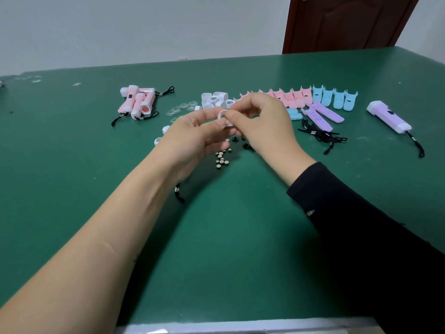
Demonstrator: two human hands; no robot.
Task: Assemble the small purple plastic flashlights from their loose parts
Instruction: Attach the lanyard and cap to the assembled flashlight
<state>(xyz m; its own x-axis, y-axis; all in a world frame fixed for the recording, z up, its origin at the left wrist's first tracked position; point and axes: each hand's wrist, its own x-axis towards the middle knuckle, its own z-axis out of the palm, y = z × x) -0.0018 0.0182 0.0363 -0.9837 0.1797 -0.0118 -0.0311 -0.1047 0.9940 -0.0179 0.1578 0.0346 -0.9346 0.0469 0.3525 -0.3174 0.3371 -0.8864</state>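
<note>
Green table (72, 189): L hand (192, 137) + R hand (263, 127) meet just beyond the button cells (222, 158), both pinching a white cap (223, 116) to steady it, prob. fitting sth inside; purple shells (322, 116) right of cells

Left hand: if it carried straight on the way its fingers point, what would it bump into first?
Probably the right hand: the left hand points rightward at it, with only the white cap they both pinch between them.

batteries (222, 157) below hands (231, 126), cords (320, 136) right
</note>
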